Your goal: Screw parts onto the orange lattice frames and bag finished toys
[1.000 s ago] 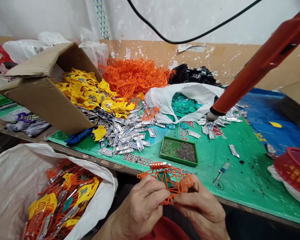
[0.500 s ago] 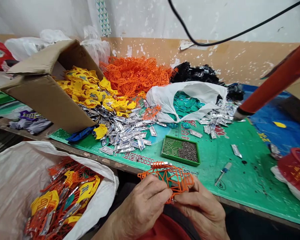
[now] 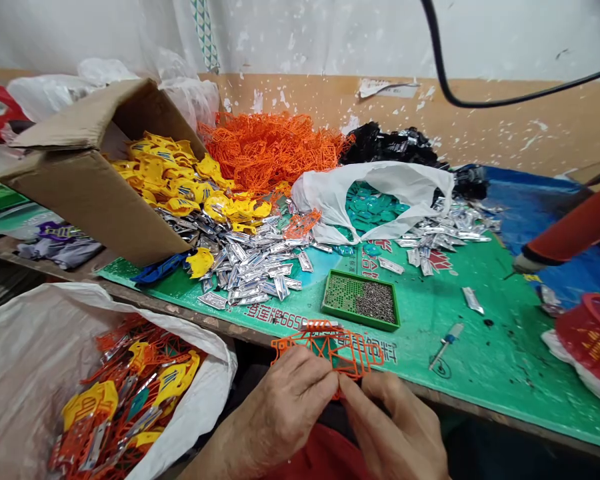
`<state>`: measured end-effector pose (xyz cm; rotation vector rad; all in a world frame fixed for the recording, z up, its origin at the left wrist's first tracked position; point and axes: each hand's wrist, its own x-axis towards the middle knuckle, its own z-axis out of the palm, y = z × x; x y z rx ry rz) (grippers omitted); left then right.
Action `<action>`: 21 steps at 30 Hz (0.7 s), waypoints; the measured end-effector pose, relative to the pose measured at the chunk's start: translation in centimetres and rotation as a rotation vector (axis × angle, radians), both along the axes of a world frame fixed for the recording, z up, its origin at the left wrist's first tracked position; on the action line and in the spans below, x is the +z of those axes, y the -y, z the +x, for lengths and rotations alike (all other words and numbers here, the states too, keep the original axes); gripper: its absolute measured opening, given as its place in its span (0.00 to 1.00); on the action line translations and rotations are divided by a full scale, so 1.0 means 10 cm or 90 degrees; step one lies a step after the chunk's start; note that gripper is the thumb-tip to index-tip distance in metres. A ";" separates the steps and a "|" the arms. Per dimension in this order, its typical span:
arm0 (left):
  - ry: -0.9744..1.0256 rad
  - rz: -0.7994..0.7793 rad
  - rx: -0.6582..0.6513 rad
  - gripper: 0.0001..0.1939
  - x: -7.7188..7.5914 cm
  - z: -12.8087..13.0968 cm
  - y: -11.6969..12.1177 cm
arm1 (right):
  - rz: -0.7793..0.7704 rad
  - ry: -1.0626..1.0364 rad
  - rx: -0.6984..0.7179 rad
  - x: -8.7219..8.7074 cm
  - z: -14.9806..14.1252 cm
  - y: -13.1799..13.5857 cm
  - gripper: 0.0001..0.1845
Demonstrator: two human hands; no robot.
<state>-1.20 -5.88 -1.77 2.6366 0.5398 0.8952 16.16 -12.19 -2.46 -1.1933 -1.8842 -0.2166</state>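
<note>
Both my left hand and my right hand hold an orange plastic lattice frame just above the table's front edge. Their fingers pinch it from either side, near its lower middle. To my left stands an open white sack holding a jumble of orange lattice, yellow pieces and silver strips. Beyond the hands lies a green printed mat, with a heap of silver metal strips on it. Orange lattice frames and yellow plastic pieces are piled behind.
A cardboard box lies tipped on the table. A white bag holds teal pieces. Also present are a green tray of small parts, a small screwdriver, a red basket, and an orange-red rod at right.
The orange-red rod has swung right and downward. My right hand has dropped slightly and shifted its grip along the orange frame, which sits a little lower.
</note>
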 end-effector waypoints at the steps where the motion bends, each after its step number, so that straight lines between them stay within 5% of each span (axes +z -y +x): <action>1: 0.000 0.001 0.001 0.10 -0.01 0.01 0.00 | -0.002 0.004 0.012 0.00 -0.01 0.00 0.20; 7: 0.035 0.013 0.020 0.11 -0.06 0.02 0.00 | -0.131 -0.040 0.068 0.01 0.01 -0.07 0.10; 14: 0.103 0.234 0.231 0.15 -0.01 -0.06 0.05 | -0.104 -0.175 0.030 -0.15 0.01 -0.04 0.18; 21: 0.150 0.235 0.317 0.07 -0.04 0.00 0.06 | -0.065 -0.216 -0.008 -0.24 -0.02 -0.01 0.21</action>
